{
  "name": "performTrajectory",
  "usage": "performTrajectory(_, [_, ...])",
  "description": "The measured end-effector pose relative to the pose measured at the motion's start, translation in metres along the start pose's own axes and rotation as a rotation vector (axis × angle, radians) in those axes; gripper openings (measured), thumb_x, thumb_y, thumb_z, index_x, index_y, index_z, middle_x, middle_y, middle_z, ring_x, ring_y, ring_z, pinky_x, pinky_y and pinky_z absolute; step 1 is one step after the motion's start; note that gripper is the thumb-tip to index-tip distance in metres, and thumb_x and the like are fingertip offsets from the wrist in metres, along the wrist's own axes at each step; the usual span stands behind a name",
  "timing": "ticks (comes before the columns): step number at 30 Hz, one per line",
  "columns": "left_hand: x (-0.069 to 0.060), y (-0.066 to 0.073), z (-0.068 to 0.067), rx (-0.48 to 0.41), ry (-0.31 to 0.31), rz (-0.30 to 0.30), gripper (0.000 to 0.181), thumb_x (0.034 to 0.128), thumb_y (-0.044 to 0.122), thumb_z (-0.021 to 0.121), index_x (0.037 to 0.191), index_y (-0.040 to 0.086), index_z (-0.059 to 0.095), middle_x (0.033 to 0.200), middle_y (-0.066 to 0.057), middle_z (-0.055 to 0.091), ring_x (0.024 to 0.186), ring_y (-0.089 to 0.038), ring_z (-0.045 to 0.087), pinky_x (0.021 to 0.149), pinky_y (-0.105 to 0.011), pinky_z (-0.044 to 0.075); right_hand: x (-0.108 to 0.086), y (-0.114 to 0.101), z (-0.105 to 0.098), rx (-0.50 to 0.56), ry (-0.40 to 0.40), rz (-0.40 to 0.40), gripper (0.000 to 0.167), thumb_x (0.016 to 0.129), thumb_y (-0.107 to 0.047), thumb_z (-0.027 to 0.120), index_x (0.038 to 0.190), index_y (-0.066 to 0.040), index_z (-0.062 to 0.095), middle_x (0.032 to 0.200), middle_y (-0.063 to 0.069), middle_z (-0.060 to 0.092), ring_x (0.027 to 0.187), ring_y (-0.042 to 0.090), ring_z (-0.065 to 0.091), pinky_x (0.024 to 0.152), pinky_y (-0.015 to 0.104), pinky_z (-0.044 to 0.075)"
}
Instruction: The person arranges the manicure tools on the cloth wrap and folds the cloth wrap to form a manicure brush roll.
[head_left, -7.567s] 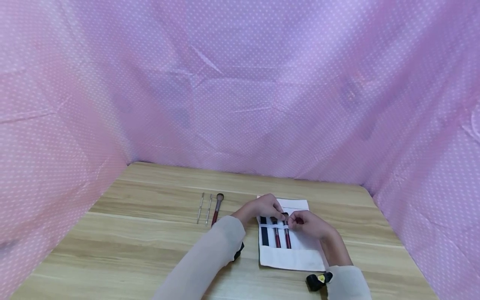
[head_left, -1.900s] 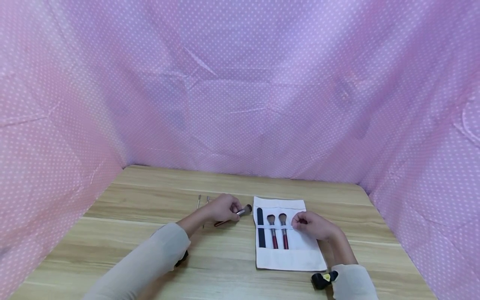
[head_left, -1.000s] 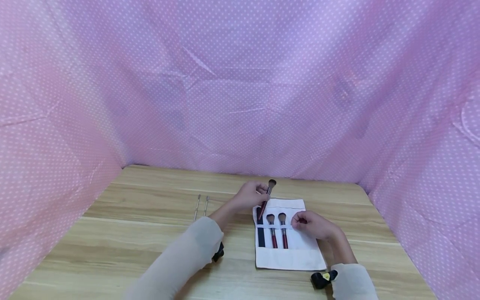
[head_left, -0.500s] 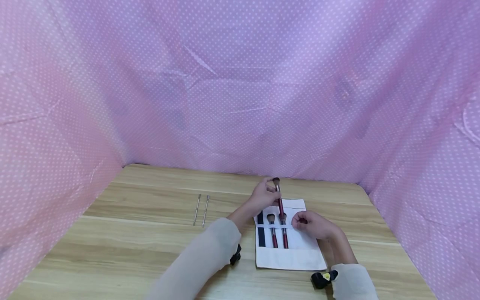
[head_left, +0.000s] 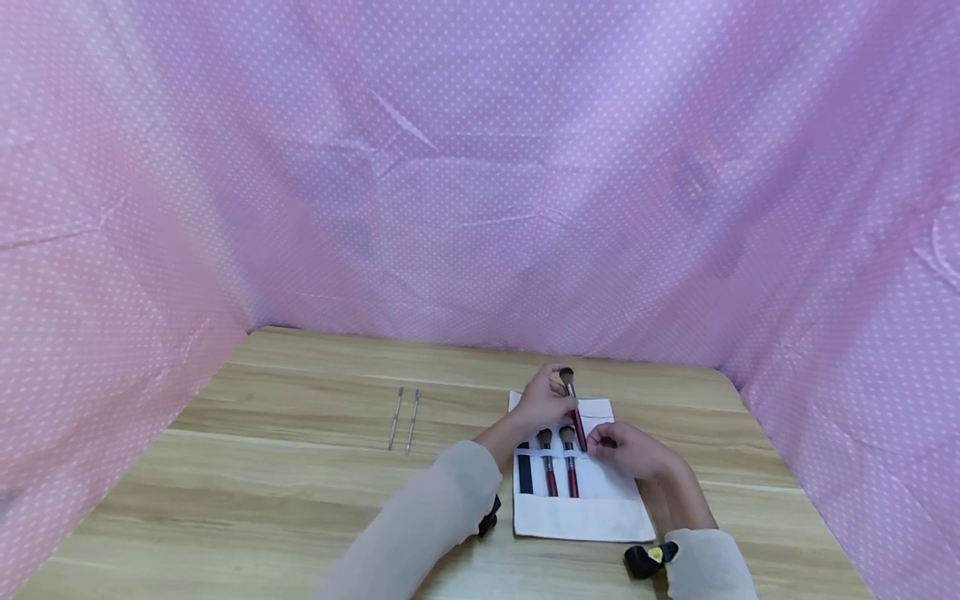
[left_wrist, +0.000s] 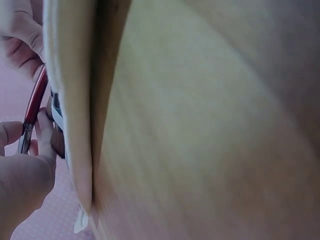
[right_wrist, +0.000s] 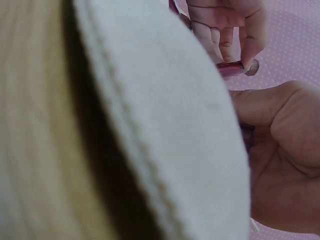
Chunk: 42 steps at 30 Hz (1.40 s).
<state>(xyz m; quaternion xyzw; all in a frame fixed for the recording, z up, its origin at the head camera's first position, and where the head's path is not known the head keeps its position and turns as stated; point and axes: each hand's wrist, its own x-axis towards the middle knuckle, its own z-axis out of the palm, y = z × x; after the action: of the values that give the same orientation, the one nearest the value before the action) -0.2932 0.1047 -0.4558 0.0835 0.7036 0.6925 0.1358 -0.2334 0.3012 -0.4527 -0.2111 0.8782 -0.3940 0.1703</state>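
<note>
My left hand (head_left: 542,405) pinches a makeup brush (head_left: 578,427) with a red handle, bristles up, slanting over a white cloth brush roll (head_left: 585,518). Its handle end comes down at the elastic band (head_left: 553,452), beside my right fingers. In the left wrist view the brush's red handle (left_wrist: 36,100) runs from the left hand towards the right one. My right hand (head_left: 633,452), fingers curled, pinches the band at the roll's right part. Two similar brushes, a left one (head_left: 550,467) and a right one (head_left: 572,467), and a black flat strip (head_left: 525,473) sit under the band.
Two thin metal tools, one (head_left: 396,419) left of the other (head_left: 413,422), lie on the wooden table (head_left: 262,483) left of the roll. A pink dotted curtain (head_left: 480,208) surrounds the table's back and sides.
The left hand picked up the third brush from the table, carried it right over the roll, turned it bristles up and lowered its handle end to the band. The right hand stays at the band.
</note>
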Motion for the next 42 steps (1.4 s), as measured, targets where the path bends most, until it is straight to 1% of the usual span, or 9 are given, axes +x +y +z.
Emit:
performTrajectory(5, [0.0006, -0.0019, 0.0011, 0.045, 0.026, 0.021, 0.069, 0.0899, -0.007, 0.068, 0.151, 0.009, 0.040, 0.104, -0.008, 0.059, 0.078, -0.019, 0.069, 0.069, -0.030, 0.061, 0.0004, 0.0044, -0.0011, -0.008, -0.002, 0.006, 0.014, 0.101, 0.001, 0.055, 0.099, -0.006, 0.067, 0.094, 0.002, 0.062, 0.090, 0.016, 0.055, 0.081, 0.024, 0.044])
performTrajectory(8, [0.0016, -0.0033, 0.0015, 0.072, 0.039, 0.021, 0.069, 0.0900, -0.006, 0.069, 0.151, 0.008, 0.040, 0.102, -0.008, 0.059, 0.076, -0.019, 0.068, 0.068, -0.029, 0.060, 0.0002, 0.0058, -0.0017, -0.011, -0.003, -0.001, 0.013, 0.102, 0.000, 0.055, 0.099, -0.006, 0.067, 0.093, 0.002, 0.062, 0.090, 0.017, 0.055, 0.080, 0.024, 0.045])
performTrajectory(15, [0.0000, -0.0048, 0.0030, 0.063, 0.001, -0.002, 0.068, 0.0904, -0.007, 0.070, 0.150, 0.011, 0.042, 0.100, -0.008, 0.060, 0.075, -0.020, 0.068, 0.068, -0.029, 0.061, -0.0004, 0.0053, -0.0012, -0.018, 0.000, -0.007, 0.012, 0.102, -0.002, 0.056, 0.098, -0.006, 0.067, 0.092, 0.001, 0.062, 0.089, 0.016, 0.055, 0.079, 0.024, 0.043])
performTrajectory(22, [-0.0020, -0.0052, 0.0027, 0.121, -0.017, -0.013, 0.064, 0.0906, -0.005, 0.073, 0.147, 0.011, 0.047, 0.099, -0.007, 0.061, 0.076, -0.019, 0.068, 0.070, -0.028, 0.060, -0.0006, 0.0044, -0.0014, -0.018, -0.014, -0.007, 0.012, 0.103, -0.002, 0.056, 0.099, -0.006, 0.066, 0.093, 0.002, 0.061, 0.089, 0.015, 0.054, 0.079, 0.024, 0.043])
performTrajectory(27, [-0.0015, -0.0068, 0.0027, 0.159, -0.033, -0.033, 0.060, 0.0889, -0.003, 0.076, 0.142, 0.012, 0.052, 0.097, -0.004, 0.063, 0.075, -0.016, 0.068, 0.071, -0.027, 0.059, -0.0010, 0.0038, -0.0016, -0.016, -0.016, -0.035, 0.011, 0.102, -0.002, 0.056, 0.098, -0.004, 0.066, 0.093, 0.001, 0.062, 0.088, 0.012, 0.054, 0.079, 0.024, 0.043])
performTrajectory(30, [-0.0013, -0.0073, 0.0018, 0.199, -0.040, -0.041, 0.061, 0.0880, 0.000, 0.078, 0.142, 0.011, 0.052, 0.096, -0.002, 0.064, 0.076, -0.014, 0.068, 0.072, -0.027, 0.058, -0.0016, 0.0025, -0.0015, -0.017, -0.018, -0.042, 0.010, 0.103, -0.004, 0.057, 0.099, -0.004, 0.066, 0.093, 0.001, 0.062, 0.088, 0.012, 0.054, 0.078, 0.024, 0.043])
performTrajectory(34, [-0.0012, -0.0069, 0.0001, 0.256, -0.044, -0.039, 0.063, 0.0864, 0.004, 0.081, 0.143, 0.009, 0.052, 0.097, 0.001, 0.067, 0.079, -0.012, 0.067, 0.077, -0.027, 0.055, -0.0027, 0.0005, -0.0014, -0.021, -0.015, -0.036, 0.010, 0.103, -0.005, 0.057, 0.099, -0.004, 0.065, 0.093, 0.001, 0.061, 0.088, 0.012, 0.054, 0.078, 0.024, 0.042])
performTrajectory(38, [-0.0018, -0.0060, -0.0023, 0.307, -0.054, -0.039, 0.050, 0.0844, 0.008, 0.084, 0.128, 0.010, 0.060, 0.094, 0.003, 0.069, 0.082, -0.012, 0.064, 0.078, -0.028, 0.051, -0.0028, 0.0006, -0.0011, -0.020, -0.012, -0.038, 0.009, 0.103, -0.005, 0.057, 0.098, -0.004, 0.065, 0.093, 0.002, 0.061, 0.087, 0.012, 0.053, 0.078, 0.024, 0.042])
performTrajectory(42, [-0.0031, -0.0051, -0.0054, 0.362, -0.077, -0.033, 0.036, 0.0837, 0.012, 0.085, 0.111, 0.013, 0.063, 0.088, 0.005, 0.071, 0.080, -0.011, 0.063, 0.075, -0.027, 0.049, -0.0021, 0.0011, -0.0015, -0.023, -0.012, -0.033, 0.009, 0.103, -0.005, 0.057, 0.098, -0.005, 0.065, 0.092, 0.001, 0.060, 0.087, 0.012, 0.053, 0.077, 0.024, 0.041])
